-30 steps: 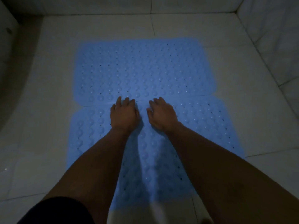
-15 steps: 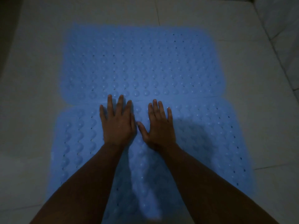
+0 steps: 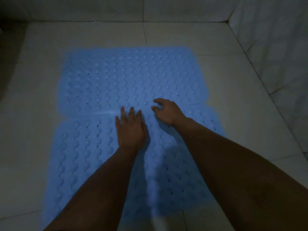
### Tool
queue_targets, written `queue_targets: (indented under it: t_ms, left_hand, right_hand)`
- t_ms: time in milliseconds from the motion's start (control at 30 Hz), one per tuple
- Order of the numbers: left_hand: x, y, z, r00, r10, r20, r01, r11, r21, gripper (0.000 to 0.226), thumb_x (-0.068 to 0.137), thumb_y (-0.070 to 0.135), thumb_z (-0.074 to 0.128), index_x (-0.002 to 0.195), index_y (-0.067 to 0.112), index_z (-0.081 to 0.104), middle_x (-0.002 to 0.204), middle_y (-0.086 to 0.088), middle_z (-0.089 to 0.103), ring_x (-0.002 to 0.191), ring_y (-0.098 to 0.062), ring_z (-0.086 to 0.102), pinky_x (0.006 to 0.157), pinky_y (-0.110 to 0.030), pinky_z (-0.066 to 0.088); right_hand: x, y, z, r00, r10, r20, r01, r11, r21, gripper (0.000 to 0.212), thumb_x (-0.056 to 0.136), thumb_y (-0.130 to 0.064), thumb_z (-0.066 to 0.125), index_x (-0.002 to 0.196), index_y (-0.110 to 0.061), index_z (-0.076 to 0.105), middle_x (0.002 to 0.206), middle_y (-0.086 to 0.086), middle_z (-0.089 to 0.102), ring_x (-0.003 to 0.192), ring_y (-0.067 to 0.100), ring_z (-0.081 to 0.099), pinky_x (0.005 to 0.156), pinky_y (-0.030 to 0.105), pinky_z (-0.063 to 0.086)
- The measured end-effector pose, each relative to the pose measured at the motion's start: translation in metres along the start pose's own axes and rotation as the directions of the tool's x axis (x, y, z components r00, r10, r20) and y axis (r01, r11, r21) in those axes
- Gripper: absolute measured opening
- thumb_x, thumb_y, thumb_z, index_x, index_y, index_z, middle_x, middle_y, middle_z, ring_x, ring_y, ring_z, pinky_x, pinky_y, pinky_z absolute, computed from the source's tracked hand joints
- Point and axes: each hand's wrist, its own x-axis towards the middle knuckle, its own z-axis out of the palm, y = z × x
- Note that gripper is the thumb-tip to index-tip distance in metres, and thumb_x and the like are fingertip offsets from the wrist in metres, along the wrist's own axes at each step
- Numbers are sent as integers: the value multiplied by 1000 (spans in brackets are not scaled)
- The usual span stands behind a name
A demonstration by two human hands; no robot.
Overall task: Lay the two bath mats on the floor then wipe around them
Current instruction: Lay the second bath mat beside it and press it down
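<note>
Two light blue bubbled bath mats lie flat on the tiled floor, edge to edge. The far mat [image 3: 130, 77] stretches across the middle; the near mat [image 3: 83, 155] runs under my forearms toward the bottom. My left hand [image 3: 130, 129] rests flat, fingers spread, on the near mat with its fingertips at the seam. My right hand [image 3: 166, 112] sits just right of it at the seam, raised slightly, fingers curled loosely and apart, holding nothing. No cloth is in view.
Pale floor tiles [image 3: 233, 90] surround the mats on every side. A tiled wall [image 3: 275, 47] rises on the right and another wall [image 3: 116, 9] at the back. A dark shadowed area [image 3: 10, 60] lies at the far left.
My right hand has lifted off the near mat and shifted right and forward, its fingers curling. The left hand stays flat. The view has tilted up, showing the back wall again.
</note>
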Motion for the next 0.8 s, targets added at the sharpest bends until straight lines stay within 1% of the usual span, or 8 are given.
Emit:
queue_targets:
  t_ms: [67, 200, 367, 500, 567, 667, 733, 800]
  left_hand:
    - [-3, 28, 13, 995, 96, 21, -96, 995, -23, 60, 98, 38, 32, 149, 14, 52, 160, -15, 43, 155, -43, 21, 121, -66, 22]
    - [-2, 63, 52, 970, 214, 116, -211, 977, -30, 61, 105, 42, 32, 158, 13, 38, 169, -11, 25, 159, -33, 8, 126, -61, 11]
    - [-5, 58, 75, 958, 269, 101, -275, 960, 49, 71, 106, 53, 28, 162, 9, 27, 172, -14, 13, 160, -27, 6, 127, -58, 8]
    - [-4, 62, 74, 959, 263, 109, -270, 962, 49, 74, 105, 56, 25, 162, 8, 25, 172, -15, 10, 161, -26, 4, 127, -58, 6]
    - [-4, 60, 75, 956, 268, 123, -275, 960, 43, 74, 105, 57, 25, 162, 9, 26, 172, -15, 10, 161, -26, 4, 127, -57, 6]
    - [-3, 61, 73, 957, 245, 154, -252, 968, 23, 77, 104, 59, 24, 162, 10, 28, 172, -13, 12, 160, -27, 5, 128, -56, 5]
    - [0, 65, 66, 949, 206, 239, -217, 976, 20, 80, 101, 61, 21, 163, 10, 24, 173, -12, 9, 161, -27, 2, 128, -56, 0]
    - [11, 75, 47, 905, 155, 395, -187, 981, 45, 81, 98, 60, 24, 163, 11, 20, 173, -11, 6, 160, -28, 1, 128, -56, 1]
  right_hand:
    - [-5, 19, -12, 997, 17, -70, -19, 1000, -25, 38, 97, -35, 60, 132, -21, 64, 139, 6, 63, 131, 23, 56, 109, 29, 39]
    - [-7, 58, -24, 975, 0, -223, -3, 1000, -14, 30, 97, -31, 59, 123, -19, 69, 131, 6, 66, 124, 25, 59, 105, 32, 42]
    - [2, 86, -11, 906, -65, -419, 95, 994, 51, 27, 91, -32, 58, 108, -17, 74, 110, 3, 71, 107, 25, 65, 95, 36, 51]
    - [5, 99, 1, 856, -172, -487, 182, 983, -27, 20, 90, -25, 59, 102, -16, 73, 106, 4, 69, 103, 28, 65, 91, 39, 51]
    - [2, 106, 4, 849, -216, -483, 208, 976, -72, 21, 92, -25, 58, 102, -15, 73, 107, 6, 69, 105, 29, 65, 92, 41, 51]
    - [-8, 108, -1, 885, -175, -431, 167, 984, -56, 25, 91, -30, 56, 103, -16, 73, 107, 6, 68, 106, 29, 64, 91, 45, 52]
    - [-15, 104, -15, 945, -107, -308, 90, 994, -69, 32, 91, -38, 55, 109, -18, 72, 114, 5, 66, 112, 28, 61, 95, 47, 51]
    - [-26, 99, -32, 993, -25, -116, 3, 982, -190, 38, 93, -45, 56, 119, -21, 69, 127, 6, 61, 123, 28, 56, 102, 47, 47]
